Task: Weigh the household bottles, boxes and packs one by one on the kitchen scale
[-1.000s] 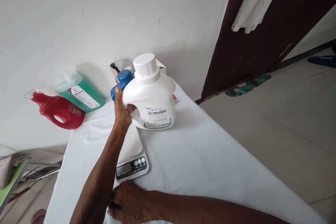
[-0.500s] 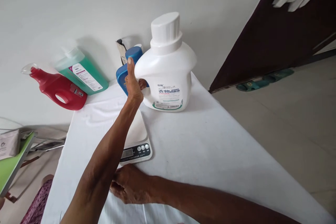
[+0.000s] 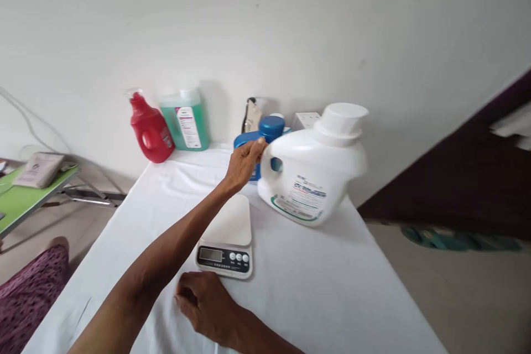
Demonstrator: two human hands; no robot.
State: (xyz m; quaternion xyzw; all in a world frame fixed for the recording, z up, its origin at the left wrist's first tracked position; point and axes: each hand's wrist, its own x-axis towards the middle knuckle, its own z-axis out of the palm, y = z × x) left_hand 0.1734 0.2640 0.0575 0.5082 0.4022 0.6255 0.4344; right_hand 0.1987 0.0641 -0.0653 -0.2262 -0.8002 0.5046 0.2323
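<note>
A large white laundry-liquid jug with a white cap appears leaning to the right at the back right of the cloth-covered table. My left hand is at the left side of its handle, fingers reaching towards it and no longer showing through the handle hole; its grip is loosened, and whether the fingertips still touch is unclear. In front lies a white kitchen scale with a bare platform and a blank-looking display. Just before the scale, my right hand rests on the cloth, fingers curled, with nothing visible in it.
A red bottle and a green bottle stand at the back left. Behind my left hand are a blue bottle, a pouch and a white box. A green side table stands left; slippers lie right.
The view has turned, so the jug appears further right and more tilted. My left fingers have come out of its handle hole. My right hand stays by the scale.
</note>
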